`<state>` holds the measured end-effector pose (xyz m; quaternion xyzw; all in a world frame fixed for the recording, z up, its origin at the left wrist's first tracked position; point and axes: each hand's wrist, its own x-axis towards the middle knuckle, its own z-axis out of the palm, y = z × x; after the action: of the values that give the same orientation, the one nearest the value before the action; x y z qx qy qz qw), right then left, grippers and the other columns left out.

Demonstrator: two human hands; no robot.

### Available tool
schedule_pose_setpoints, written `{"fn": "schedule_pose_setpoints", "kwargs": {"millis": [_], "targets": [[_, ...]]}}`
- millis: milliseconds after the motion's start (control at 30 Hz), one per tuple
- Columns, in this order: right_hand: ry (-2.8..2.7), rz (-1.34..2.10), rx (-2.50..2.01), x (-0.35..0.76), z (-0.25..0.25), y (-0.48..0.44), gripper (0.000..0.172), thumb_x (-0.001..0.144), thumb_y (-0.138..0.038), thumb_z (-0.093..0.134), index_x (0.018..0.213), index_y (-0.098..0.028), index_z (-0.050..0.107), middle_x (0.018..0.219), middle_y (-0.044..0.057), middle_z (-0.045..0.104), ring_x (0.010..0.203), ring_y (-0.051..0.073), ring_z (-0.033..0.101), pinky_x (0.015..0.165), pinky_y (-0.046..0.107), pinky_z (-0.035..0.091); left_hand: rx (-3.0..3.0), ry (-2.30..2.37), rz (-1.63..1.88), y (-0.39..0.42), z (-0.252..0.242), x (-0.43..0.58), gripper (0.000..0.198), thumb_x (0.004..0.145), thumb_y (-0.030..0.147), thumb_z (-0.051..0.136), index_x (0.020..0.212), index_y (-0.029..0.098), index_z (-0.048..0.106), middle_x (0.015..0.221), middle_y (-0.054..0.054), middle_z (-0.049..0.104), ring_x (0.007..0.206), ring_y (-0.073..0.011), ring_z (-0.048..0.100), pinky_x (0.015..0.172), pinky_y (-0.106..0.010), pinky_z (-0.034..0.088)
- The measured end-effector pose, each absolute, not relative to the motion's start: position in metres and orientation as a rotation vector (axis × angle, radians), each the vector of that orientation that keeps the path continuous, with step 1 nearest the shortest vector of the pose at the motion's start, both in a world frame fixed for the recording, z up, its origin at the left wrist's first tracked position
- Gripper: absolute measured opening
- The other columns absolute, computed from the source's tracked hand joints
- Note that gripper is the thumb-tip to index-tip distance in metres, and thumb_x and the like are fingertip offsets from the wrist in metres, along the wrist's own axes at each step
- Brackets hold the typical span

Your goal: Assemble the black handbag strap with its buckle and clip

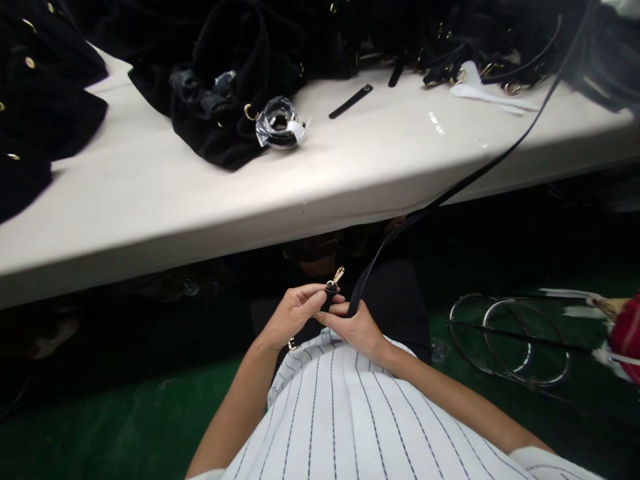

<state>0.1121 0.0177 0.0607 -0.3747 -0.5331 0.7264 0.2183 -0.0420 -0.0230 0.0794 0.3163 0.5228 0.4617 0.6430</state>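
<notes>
A long black strap (377,261) runs from the upper right of the table down to my lap. Its end, with a gold snap hook (339,275) on it, sticks up between my hands. My left hand (299,311) pinches the strap just below the hook, thumb on top. Close beside it, my right hand (357,328) is closed around the strap where it bends away toward the table. The fingertips of both hands meet near the strap end, and some fingers are hidden behind it.
Ahead stands a white-covered table (200,223). On it lie black fabric pieces with gold eyelets (30,63), a roll of clear tape (280,123), a short black strip (351,101) and a white tag (473,83). Metal rings (525,303) stand near the green floor at right.
</notes>
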Motion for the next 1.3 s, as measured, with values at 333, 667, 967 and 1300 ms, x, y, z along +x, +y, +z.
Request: {"fn": "schedule_pose_setpoints", "kwargs": {"millis": [333, 667, 967, 1300], "targets": [[-1.416, 2.167, -1.104, 0.111, 0.064, 0.018, 0.046, 0.079, -0.038, 0.069, 0.046, -0.016, 0.046, 0.039, -0.006, 0.035, 0.039, 0.006, 0.028, 0.043, 0.027, 0.015, 0.505, 1.147, 1.182, -0.028, 0.064, -0.037, 0.03, 0.09, 0.036, 0.062, 0.111, 0.016, 0.069, 0.098, -0.012, 0.075, 0.09, -0.0214, 0.071, 0.08, -0.028, 0.055], [-1.431, 2.156, -1.165, 0.116, 0.063, 0.02, 0.053, 0.082, -0.044, 0.07, 0.043, -0.017, 0.044, 0.039, -0.004, 0.039, 0.041, 0.007, 0.032, 0.046, 0.028, 0.022, 0.625, 1.162, 1.148, -0.024, 0.062, -0.054, 0.038, 0.093, 0.042, 0.054, 0.116, 0.015, 0.067, 0.104, -0.013, 0.073, 0.099, -0.0242, 0.068, 0.093, -0.036, 0.05], [-1.254, 2.168, -1.129, 0.112, 0.06, 0.027, 0.041, 0.079, -0.043, 0.073, 0.051, -0.017, 0.058, 0.041, -0.005, 0.039, 0.046, 0.01, 0.039, 0.048, 0.026, 0.03, 1.002, 1.06, 0.655, -0.04, 0.062, -0.065, 0.021, 0.085, 0.031, 0.066, 0.097, 0.017, 0.074, 0.096, -0.006, 0.075, 0.093, -0.0225, 0.068, 0.089, -0.033, 0.052], [-1.753, 2.364, -0.836, 0.109, 0.026, 0.035, 0.042, 0.069, -0.039, 0.082, 0.104, -0.017, 0.075, 0.058, -0.005, 0.051, 0.055, 0.009, 0.041, 0.053, 0.023, 0.033, 0.295, 1.408, 1.613, -0.037, 0.092, -0.051, 0.023, 0.081, 0.031, 0.072, 0.099, 0.016, 0.07, 0.09, -0.006, 0.075, 0.083, -0.0191, 0.072, 0.087, -0.036, 0.057]]}}
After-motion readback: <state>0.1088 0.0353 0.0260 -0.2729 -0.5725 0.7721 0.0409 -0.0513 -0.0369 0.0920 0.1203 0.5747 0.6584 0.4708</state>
